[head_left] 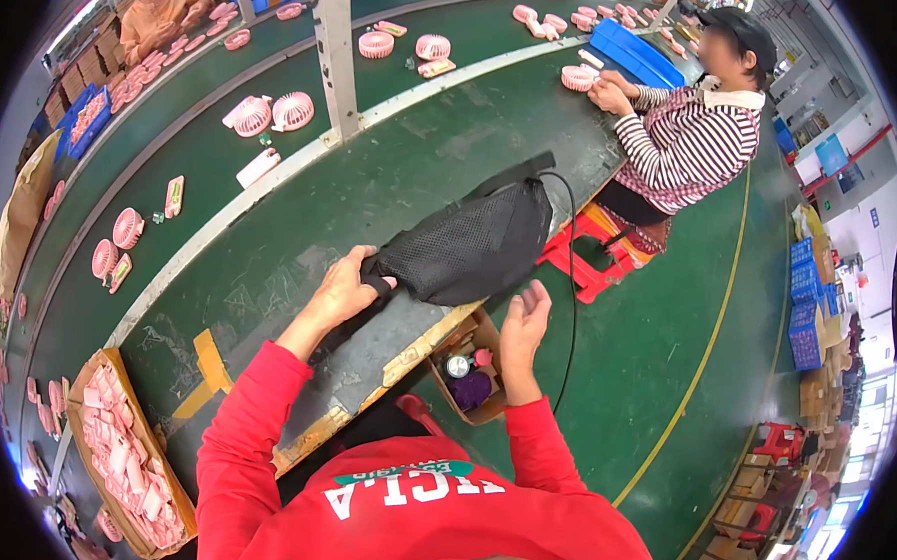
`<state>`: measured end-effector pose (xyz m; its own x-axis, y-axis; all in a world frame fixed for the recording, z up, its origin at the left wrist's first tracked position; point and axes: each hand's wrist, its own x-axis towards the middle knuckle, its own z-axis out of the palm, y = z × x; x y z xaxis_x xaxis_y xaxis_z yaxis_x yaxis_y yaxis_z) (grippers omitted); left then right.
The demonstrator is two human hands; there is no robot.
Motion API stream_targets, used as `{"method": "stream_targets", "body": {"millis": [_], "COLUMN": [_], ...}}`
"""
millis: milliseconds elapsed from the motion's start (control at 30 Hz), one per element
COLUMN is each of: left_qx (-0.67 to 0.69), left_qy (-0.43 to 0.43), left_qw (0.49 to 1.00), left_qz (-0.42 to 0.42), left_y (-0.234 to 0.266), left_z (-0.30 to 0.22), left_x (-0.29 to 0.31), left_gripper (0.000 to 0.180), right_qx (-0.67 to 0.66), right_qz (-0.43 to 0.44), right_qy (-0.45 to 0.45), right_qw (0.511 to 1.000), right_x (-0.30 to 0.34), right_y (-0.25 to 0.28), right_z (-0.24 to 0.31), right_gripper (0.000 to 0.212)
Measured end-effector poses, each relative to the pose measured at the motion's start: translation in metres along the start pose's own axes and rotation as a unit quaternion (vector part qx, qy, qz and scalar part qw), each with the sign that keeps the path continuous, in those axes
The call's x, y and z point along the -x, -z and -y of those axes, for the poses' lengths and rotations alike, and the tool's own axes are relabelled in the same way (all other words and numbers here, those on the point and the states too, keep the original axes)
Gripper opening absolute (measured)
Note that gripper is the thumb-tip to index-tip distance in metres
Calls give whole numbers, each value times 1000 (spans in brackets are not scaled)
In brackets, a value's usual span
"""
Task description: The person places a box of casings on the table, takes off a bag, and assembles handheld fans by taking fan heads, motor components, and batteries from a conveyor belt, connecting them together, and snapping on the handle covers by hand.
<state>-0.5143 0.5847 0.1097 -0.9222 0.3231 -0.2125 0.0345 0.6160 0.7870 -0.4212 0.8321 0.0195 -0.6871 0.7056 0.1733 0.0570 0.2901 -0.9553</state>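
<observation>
A single head-worn fisheye view looks steeply down from close above the person's own chest. It faces forward over the green bench [403, 178], whose straight edges bend toward the rim.

Pink fan parts [276, 112] (scattered) beside a red stool [585, 256].

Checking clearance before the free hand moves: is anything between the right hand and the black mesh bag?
Nothing visible. The right hand hangs open off the table edge, bare air between it and the black mesh bag. The left hand already grips the bag's near end.
</observation>
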Motion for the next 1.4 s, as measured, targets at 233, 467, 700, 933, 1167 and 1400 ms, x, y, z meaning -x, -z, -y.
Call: {"method": "stream_targets", "body": {"millis": [233, 467, 700, 933, 1167, 1400], "left_qx": [173, 84, 42, 50, -13, 76], "left_qy": [-13, -4, -48, -119, -169, -91], "left_qw": [985, 996, 988, 987, 985, 986], "left_qz": [-1, -31, 142, 97, 32, -121], "left_y": [-40, -90, -58, -69, -67, -52], "left_z": [19, 2, -29, -3, 11, 93], "left_x": [-18, -41, 1, 46, 131, 214], "left_gripper": [62, 51, 80, 75, 53, 25], "right_qx": [-114, 59, 61, 51, 154, 202], "right_qz": [77, 22, 12, 1, 193, 130], "right_qy": [-131, 47, -9, 129, 394, 340], "right_qw": [982, 997, 998, 990, 885, 909], "right_x": [-25, -112, -154, -100, 31, 53], "right_y": [-23, -52, -46, -34, -56, -66], "right_z": [18, -14, -38, 23, 77, 52], "right_gripper": [49, 43, 38, 33, 42, 77]}}
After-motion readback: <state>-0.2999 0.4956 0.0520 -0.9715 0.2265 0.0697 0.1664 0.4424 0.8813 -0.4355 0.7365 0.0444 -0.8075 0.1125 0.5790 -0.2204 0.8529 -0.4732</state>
